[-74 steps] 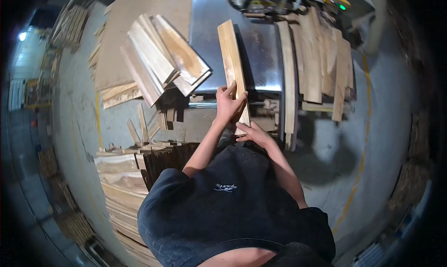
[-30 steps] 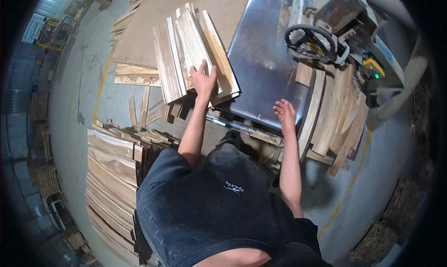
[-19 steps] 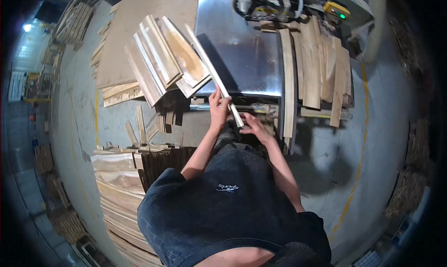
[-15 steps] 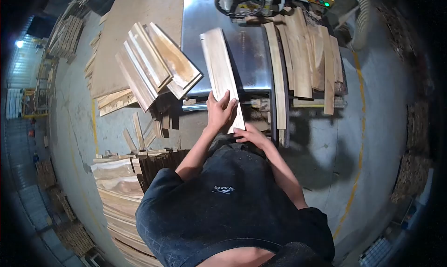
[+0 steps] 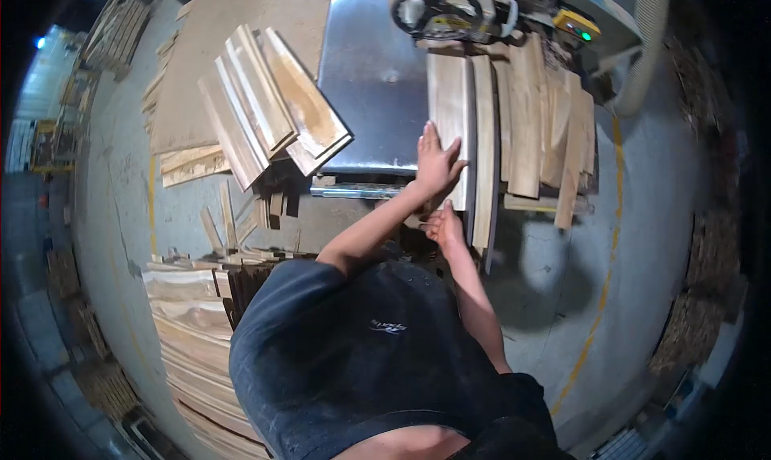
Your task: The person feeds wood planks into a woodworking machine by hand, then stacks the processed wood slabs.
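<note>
A pale wooden board (image 5: 451, 99) lies lengthwise on the metal machine table (image 5: 373, 75), along a dark guide rail (image 5: 471, 131). My left hand (image 5: 438, 167) rests on the board's near part with its fingers stretched out and spread. At the board's near end is my right hand (image 5: 444, 225), thumb up by the end and fingers curled below, gripping it. The underside of that end is hidden. The far end of the board reaches the machine head with a black handwheel (image 5: 436, 12).
Several boards (image 5: 249, 99) lie fanned at the table's left. More strips (image 5: 526, 115) sit right of the rail. A tall stack of planks (image 5: 189, 323) stands at my left. A yellow control box (image 5: 576, 26) and a hose (image 5: 652, 42) are at back right.
The board has moved right and forward, from a slant on the table to alongside the guide rail. Both hands have moved right with it, and the left hand's fingers have spread.
</note>
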`<action>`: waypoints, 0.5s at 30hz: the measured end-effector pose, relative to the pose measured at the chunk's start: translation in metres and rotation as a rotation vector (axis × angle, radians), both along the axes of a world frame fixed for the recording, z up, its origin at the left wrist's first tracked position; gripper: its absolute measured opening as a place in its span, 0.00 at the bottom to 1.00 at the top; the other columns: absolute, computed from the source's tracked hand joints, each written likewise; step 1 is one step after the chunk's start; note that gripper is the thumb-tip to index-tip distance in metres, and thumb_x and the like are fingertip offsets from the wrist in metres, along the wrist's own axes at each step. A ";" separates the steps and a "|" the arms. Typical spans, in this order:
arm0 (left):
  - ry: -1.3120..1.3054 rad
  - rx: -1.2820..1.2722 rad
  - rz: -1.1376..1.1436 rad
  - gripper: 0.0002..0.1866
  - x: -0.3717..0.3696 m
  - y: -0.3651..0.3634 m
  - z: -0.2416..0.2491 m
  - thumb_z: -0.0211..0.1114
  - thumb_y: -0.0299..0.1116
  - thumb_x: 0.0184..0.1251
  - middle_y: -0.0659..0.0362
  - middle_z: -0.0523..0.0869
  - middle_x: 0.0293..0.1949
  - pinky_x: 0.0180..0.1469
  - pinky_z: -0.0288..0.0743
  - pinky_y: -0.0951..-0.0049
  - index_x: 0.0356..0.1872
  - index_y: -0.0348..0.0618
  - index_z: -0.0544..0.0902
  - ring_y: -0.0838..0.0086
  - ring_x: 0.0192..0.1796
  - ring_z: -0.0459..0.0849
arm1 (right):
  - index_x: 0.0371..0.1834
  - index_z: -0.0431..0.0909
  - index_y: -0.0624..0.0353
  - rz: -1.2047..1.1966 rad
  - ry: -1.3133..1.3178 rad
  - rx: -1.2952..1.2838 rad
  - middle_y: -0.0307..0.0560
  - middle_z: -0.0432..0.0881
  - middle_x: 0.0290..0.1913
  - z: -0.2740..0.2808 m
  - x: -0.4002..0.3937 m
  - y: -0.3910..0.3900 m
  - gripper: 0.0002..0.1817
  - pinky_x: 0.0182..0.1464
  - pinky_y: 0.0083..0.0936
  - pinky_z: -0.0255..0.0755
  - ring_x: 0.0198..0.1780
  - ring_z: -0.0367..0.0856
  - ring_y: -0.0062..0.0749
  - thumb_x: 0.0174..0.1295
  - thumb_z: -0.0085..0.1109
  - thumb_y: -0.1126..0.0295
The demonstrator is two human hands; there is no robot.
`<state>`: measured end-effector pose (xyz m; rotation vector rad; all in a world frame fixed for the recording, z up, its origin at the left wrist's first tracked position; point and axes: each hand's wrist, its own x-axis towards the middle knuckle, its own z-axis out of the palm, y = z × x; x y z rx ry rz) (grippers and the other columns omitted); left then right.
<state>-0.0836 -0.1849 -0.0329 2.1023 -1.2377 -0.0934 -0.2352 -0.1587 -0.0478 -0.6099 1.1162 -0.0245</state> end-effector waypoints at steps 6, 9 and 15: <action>-0.031 -0.105 0.010 0.27 0.074 -0.062 -0.004 0.68 0.52 0.57 0.20 0.54 0.68 0.71 0.52 0.42 0.56 0.53 0.82 0.29 0.72 0.55 | 0.28 0.70 0.47 -0.103 0.023 0.084 0.31 0.69 0.20 -0.001 0.073 -0.073 0.25 0.21 0.19 0.57 0.20 0.66 0.22 0.69 0.46 0.38; 0.195 -0.094 -0.058 0.24 0.134 -0.070 0.017 0.68 0.47 0.57 0.30 0.68 0.64 0.67 0.65 0.53 0.55 0.50 0.83 0.41 0.65 0.71 | 0.27 0.69 0.44 -0.195 0.035 0.083 0.28 0.66 0.19 -0.012 0.104 -0.104 0.24 0.20 0.18 0.55 0.19 0.62 0.19 0.68 0.49 0.38; -0.078 -0.481 0.333 0.21 0.280 0.006 0.048 0.68 0.33 0.57 0.45 0.85 0.45 0.52 0.76 0.58 0.53 0.41 0.82 0.54 0.47 0.85 | 0.25 0.70 0.47 -0.205 0.082 -0.029 0.31 0.66 0.20 -0.003 0.141 -0.127 0.27 0.23 0.20 0.59 0.21 0.65 0.22 0.68 0.46 0.36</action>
